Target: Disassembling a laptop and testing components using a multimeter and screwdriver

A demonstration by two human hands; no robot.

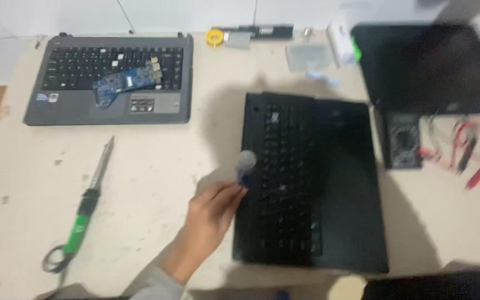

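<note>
At the near left edge of the black laptop base (312, 183), your left hand (212, 214) has its fingers closed round a small tool with a blue handle and a pale rounded head (245, 166); motion blur smears the head, so you cannot tell what kind of tool it is. The head sits over the left margin of the black keyboard, at or just above the keys; contact is unclear. The base lies turned sideways on the beige table (151, 161), its keys too blurred to tell apart. Your right hand is out of view. A dark shape at the bottom right corner is cut off by the frame and unreadable. Far left, a grey laptop base (109, 80) carries a blue circuit board (126, 83) lying across its keyboard and palm rest. Between the two, a soldering iron with a green handle (87, 208) lies apart from your hand. At right, a dark multimeter (404, 141) and red probe leads (476, 155) are blurred.
</note>
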